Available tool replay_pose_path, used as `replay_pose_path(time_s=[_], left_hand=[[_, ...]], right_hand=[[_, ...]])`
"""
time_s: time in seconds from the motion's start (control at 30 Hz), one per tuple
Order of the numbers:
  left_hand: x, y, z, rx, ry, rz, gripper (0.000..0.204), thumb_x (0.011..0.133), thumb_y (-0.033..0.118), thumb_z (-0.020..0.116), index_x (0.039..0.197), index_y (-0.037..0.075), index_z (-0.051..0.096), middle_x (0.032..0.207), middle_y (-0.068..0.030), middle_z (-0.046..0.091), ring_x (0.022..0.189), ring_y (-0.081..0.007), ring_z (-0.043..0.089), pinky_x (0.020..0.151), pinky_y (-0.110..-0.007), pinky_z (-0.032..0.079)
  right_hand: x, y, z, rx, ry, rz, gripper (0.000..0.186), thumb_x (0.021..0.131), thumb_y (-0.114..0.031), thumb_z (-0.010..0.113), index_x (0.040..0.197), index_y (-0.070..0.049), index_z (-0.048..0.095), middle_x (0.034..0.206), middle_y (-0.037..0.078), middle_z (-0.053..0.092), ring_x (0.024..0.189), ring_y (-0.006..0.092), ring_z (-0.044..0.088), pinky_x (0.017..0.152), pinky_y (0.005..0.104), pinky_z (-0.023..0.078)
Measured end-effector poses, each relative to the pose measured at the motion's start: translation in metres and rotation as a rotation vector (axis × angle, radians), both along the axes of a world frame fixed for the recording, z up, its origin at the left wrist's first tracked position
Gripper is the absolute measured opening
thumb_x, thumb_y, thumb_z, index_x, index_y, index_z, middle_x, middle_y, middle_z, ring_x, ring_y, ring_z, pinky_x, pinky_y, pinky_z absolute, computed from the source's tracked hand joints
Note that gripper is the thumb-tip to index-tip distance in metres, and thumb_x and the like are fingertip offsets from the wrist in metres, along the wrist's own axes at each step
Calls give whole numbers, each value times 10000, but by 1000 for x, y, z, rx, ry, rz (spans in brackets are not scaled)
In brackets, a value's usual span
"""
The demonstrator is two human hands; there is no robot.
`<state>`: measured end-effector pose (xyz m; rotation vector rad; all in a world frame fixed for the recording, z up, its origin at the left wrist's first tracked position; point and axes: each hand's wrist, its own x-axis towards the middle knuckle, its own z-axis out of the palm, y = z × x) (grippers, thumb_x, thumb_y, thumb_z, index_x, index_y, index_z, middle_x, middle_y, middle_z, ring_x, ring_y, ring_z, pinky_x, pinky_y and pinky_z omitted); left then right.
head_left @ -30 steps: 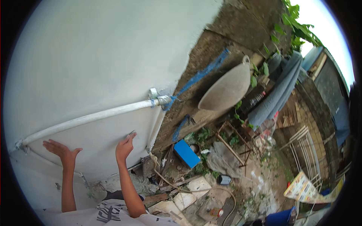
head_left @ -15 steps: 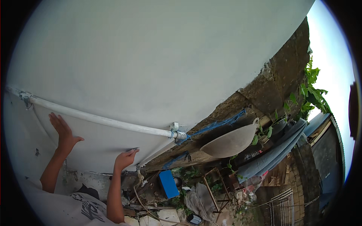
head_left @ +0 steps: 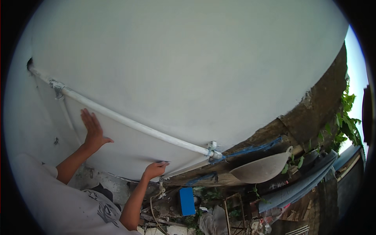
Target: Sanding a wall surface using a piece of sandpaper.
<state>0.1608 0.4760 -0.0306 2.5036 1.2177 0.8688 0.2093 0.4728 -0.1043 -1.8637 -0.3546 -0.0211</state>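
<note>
My left hand (head_left: 93, 130) is spread with its fingers pointing up, flat against or very close to the white wall (head_left: 188, 70), just below a white-painted pipe (head_left: 133, 124). Farther right and lower, my right hand (head_left: 154, 170) is closed, its fingertips pinching a small, thin, dark-edged piece (head_left: 167, 162) at the wall surface. Its kind is too small to make out. The pipe slopes down to the right and ends at a fitting (head_left: 215, 154) with blue string about it. A thinner pipe (head_left: 66, 112) branches down near its left end.
Beneath my right hand, a tap (head_left: 161, 189) has a hose (head_left: 152, 211) on it. A blue box (head_left: 187, 201) stands among ground clutter. To the right, a large wok (head_left: 260, 168) hangs on the rough wall, near a grey-blue cloth (head_left: 301, 188). A dark hole (head_left: 30, 64) takes the pipe's left end.
My view has turned, so the wall, pipe and clutter sit farther right, and the hole at the left now shows. Both hands keep about the same places under the pipe.
</note>
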Motion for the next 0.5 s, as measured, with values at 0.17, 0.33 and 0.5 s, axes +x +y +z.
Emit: replay_pose_path(time_s=[0.17,0.33,0.5], left_hand=[[64,-8,-67,1330,1330,76,403,1077,148,397,1443,-15,442,921,-53,601,881,-90,571,883,-225,482],[63,-5,-81,273,430,-269,378,1072,195,409,1409,59,511,1122,-41,660,1043,-126,613,941,-244,486],[6,-12,20,-895,-46,-135,482,1045,336,463,1448,71,459,1432,-69,551,1311,-176,521,1068,-297,431]], right_hand=[[5,-24,72,-143,107,40,443,1074,-179,379,1293,190,488,922,373,644,816,504,610,753,478,494],[5,-6,30,24,-89,-71,457,1075,-183,384,1355,171,451,938,351,649,796,470,595,717,448,498],[-34,-16,82,0,283,68,468,1071,-177,400,1405,150,417,1007,349,653,839,445,623,730,434,508]])
